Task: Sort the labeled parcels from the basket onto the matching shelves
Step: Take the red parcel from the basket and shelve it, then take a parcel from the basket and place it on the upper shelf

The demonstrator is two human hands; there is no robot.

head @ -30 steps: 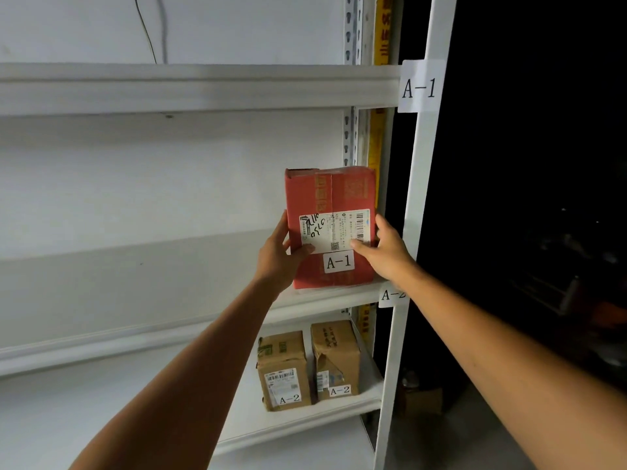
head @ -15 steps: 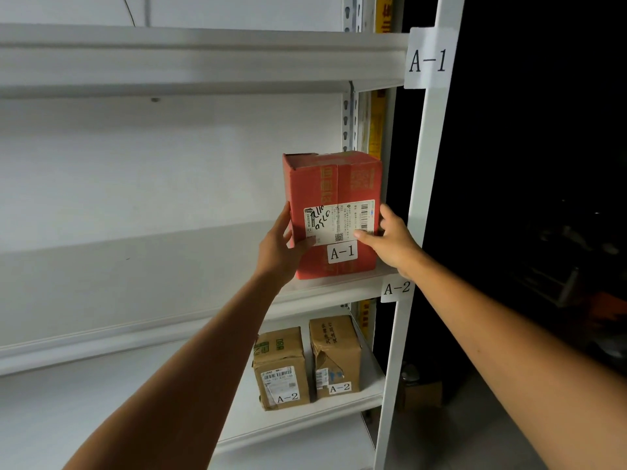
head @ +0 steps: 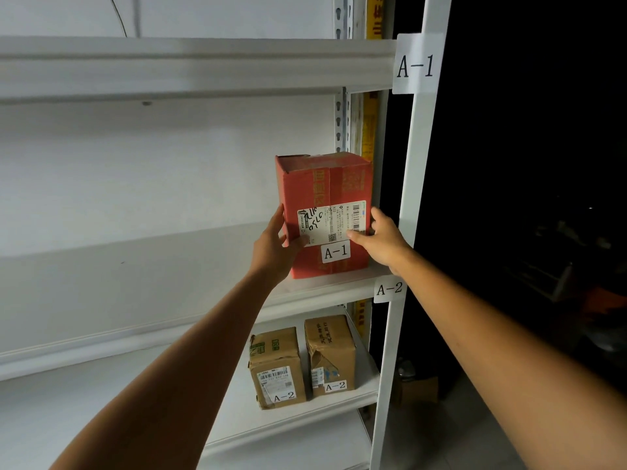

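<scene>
A red parcel (head: 325,184) with a white shipping label and an "A-1" sticker stands upright on the white shelf board (head: 319,290), at its right end. My left hand (head: 274,247) grips the parcel's left edge, thumb across the front. My right hand (head: 380,240) grips its right edge, thumb on the shipping label. An "A-1" tag (head: 415,64) hangs on the upright post above, and an "A-2" tag (head: 389,288) sits on the post at the shelf edge under the parcel.
Two brown parcels marked "A-2", one on the left (head: 276,368) and one on the right (head: 330,356), stand side by side on the lower shelf (head: 325,407). The white post (head: 393,351) bounds the rack on the right; beyond it is dark. Shelf boards run leftward.
The red parcel has gone a little further back onto the shelf with both hands still holding its sides. The camera view has shifted slightly.
</scene>
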